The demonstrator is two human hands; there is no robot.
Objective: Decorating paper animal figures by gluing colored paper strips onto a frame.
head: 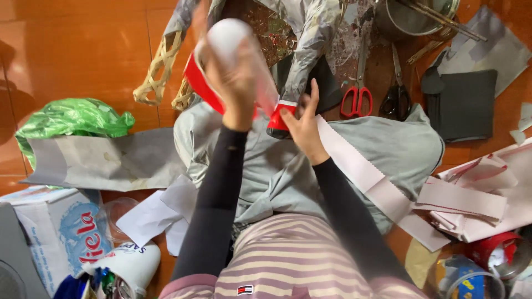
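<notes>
While raised, left hand (235, 77) grips bottle (238, 50) (blurred), right hand (302, 124) pinching red tape (282, 111)

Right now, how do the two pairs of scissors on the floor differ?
The red-handled scissors have bright red loops and long blades reaching up toward the metal pot; the black-handled scissors have dark loops and look shorter. The red pair lies nearer the right hand, the black pair farther right, beside the dark folded sheet. Both lie closed, untouched, handles toward the person.
</notes>
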